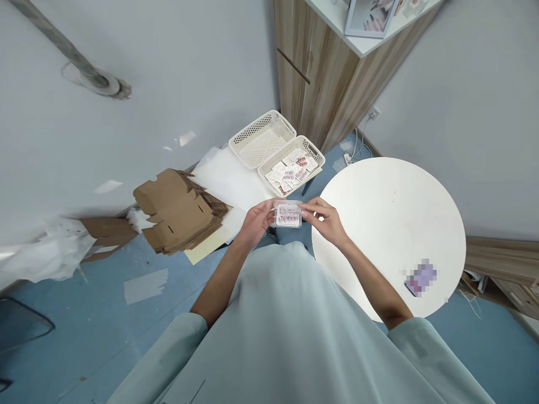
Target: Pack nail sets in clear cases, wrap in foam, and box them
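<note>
Between my two hands, just in front of my shirt, is a small clear plastic box [288, 214]. Inside it shows a white card with rows of small pinkish pieces that look like false nails. My left hand [257, 220] is closed on the box's left edge, thumb on top. At the upper right corner, the fingers of my right hand [326, 220] pinch its edge. Just beyond the box, a white plastic basket [319, 152] holds several white cards [290, 173] bearing similar reddish and pinkish pieces.
Another white basket [240, 147] adjoins the first. Left of them are white foam sheets [227, 179] and a stack of brown cardboard boxes, folded flat [179, 210]. A round white table [391, 219] with a phone [421, 279] stands right. Behind is a wooden cabinet [328, 73].
</note>
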### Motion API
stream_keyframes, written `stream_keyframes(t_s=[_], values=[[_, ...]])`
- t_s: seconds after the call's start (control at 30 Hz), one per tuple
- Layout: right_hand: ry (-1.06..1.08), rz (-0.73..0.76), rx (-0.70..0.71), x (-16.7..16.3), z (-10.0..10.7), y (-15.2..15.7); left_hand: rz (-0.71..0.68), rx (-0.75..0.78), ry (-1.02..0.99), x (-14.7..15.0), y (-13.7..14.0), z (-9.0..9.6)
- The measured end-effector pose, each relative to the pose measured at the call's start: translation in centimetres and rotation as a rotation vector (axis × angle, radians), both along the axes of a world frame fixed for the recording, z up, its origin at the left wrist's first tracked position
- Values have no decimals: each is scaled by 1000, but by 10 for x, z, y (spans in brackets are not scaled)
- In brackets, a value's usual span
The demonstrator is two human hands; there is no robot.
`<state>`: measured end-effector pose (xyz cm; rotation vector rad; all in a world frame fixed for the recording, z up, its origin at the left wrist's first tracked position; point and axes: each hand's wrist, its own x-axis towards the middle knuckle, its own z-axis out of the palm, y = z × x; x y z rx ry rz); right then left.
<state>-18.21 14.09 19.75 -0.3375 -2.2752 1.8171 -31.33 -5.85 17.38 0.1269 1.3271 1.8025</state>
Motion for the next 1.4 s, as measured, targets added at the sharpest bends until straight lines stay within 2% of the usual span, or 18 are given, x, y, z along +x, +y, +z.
stream_keyframes(t_s=[0.17, 0.27, 0.33, 0.47, 0.6, 0.7, 0.8, 0.97, 1.27, 1.4], values=[[-53, 86, -28, 3, -2, -4, 20, -10, 30, -3, -3, 7], [-74, 78, -45, 6, -4, -7, 18, -24, 50, -4, -3, 7], [-107, 22, -74, 9, -5, -8, 6, -24, 52, -5, -2, 6], [-256, -146, -214, 19, -7, -11, -49, -21, 65, -3, 6, 11], [-372, -109, -425, 35, -6, -15, -155, -35, 115, 3, 22, 18], [-349, -179, -512, 51, -5, -15, -221, -49, 165, 10, 36, 18], [-321, -281, -522, 70, -9, -12, -306, -113, 232, 17, 50, 14], [-308, -433, -510, 106, -25, -5, -544, -305, 361, 34, 68, -1], [-341, -602, -543, 156, -47, -8, -671, -315, 396, 71, 99, -22], [-369, -633, -551, 168, -65, -6, -700, -349, 425, 80, 108, -38]])
